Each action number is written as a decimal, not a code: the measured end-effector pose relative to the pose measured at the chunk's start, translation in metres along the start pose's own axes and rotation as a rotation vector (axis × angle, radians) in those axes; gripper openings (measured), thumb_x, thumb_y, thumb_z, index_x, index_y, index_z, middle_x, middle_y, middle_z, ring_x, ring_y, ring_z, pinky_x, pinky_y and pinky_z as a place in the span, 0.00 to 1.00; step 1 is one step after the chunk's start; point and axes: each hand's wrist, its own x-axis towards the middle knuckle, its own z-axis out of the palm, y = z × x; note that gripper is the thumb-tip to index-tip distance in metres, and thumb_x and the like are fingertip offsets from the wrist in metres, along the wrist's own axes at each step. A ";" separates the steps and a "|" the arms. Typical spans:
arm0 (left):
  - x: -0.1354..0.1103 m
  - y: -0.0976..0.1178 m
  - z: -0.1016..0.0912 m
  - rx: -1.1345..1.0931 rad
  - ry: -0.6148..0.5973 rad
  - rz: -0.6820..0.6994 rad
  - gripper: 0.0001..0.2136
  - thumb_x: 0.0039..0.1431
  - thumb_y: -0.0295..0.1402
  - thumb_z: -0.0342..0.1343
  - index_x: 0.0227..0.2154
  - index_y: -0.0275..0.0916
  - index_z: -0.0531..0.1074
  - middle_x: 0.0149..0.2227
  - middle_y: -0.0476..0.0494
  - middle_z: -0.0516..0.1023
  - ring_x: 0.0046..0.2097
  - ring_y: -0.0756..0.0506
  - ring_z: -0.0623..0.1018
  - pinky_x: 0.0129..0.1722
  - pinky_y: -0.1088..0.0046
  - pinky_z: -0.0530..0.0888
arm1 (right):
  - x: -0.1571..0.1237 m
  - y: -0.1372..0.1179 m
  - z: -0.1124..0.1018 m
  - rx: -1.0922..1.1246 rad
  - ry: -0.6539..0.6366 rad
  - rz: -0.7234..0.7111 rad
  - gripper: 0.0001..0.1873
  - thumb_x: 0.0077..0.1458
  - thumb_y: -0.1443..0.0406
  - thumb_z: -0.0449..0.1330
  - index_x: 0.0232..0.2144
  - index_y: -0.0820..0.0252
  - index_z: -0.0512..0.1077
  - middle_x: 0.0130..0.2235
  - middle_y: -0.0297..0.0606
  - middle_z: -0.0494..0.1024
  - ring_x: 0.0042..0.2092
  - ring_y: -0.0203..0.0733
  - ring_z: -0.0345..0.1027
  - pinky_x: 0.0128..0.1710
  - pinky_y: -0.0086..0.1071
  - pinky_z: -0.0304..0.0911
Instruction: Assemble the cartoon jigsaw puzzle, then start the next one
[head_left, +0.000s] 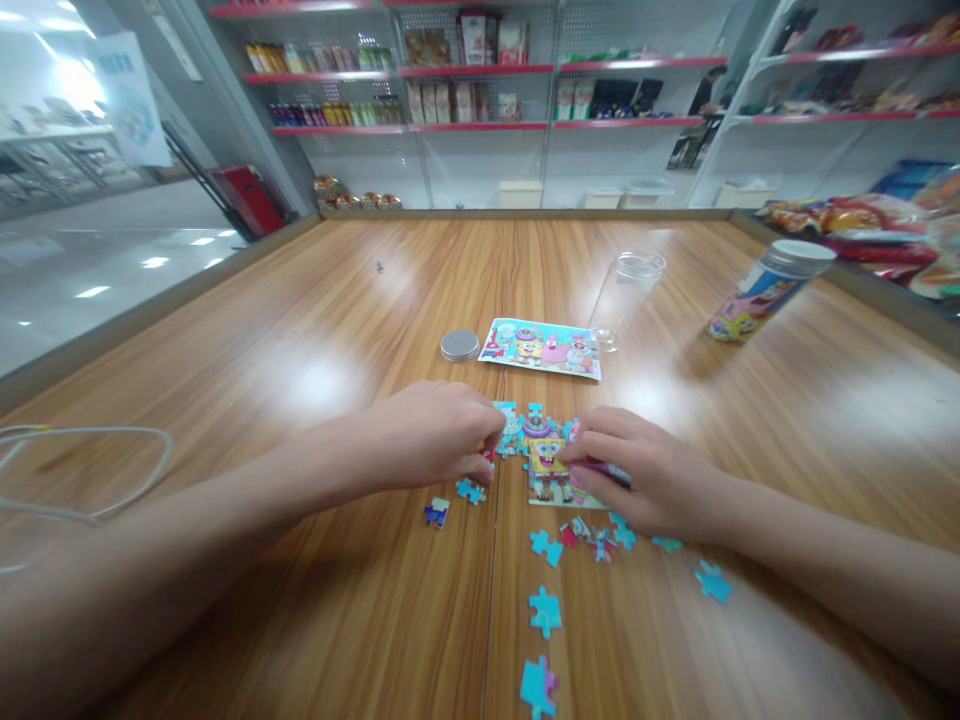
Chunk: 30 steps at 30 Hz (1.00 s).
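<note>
My left hand is closed, thumb and fingers pinched at the left edge of a partly joined cartoon puzzle. A red puzzle piece shows at its fingertips. On the puzzle's right side rests my right hand, fingers curled, with the fingertips touching the yellow character. A slim purple and dark thing shows between its thumb and fingers; its kind is unclear. Below the left hand lie a light-blue piece and a dark-blue and white piece. Several loose pieces are scattered below the puzzle.
Beyond the puzzle lie a picture sheet and a round metal lid. A clear jar stands behind them, and a printed canister to the right. A white cable loops at left on the wooden table.
</note>
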 end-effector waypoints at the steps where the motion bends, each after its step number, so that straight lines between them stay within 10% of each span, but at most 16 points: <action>1: 0.000 0.000 0.000 -0.004 -0.003 0.002 0.08 0.56 0.36 0.68 0.31 0.39 0.75 0.30 0.49 0.78 0.33 0.46 0.76 0.28 0.73 0.59 | 0.000 0.000 0.000 0.000 0.000 -0.001 0.06 0.64 0.68 0.56 0.41 0.61 0.73 0.35 0.38 0.70 0.38 0.41 0.63 0.38 0.36 0.57; 30: 0.001 -0.008 -0.007 -0.065 0.063 -0.190 0.13 0.59 0.43 0.65 0.26 0.39 0.78 0.25 0.48 0.77 0.26 0.49 0.72 0.25 0.73 0.56 | 0.000 0.000 0.001 -0.008 -0.003 0.009 0.07 0.65 0.68 0.56 0.41 0.61 0.74 0.35 0.38 0.70 0.38 0.41 0.62 0.38 0.36 0.57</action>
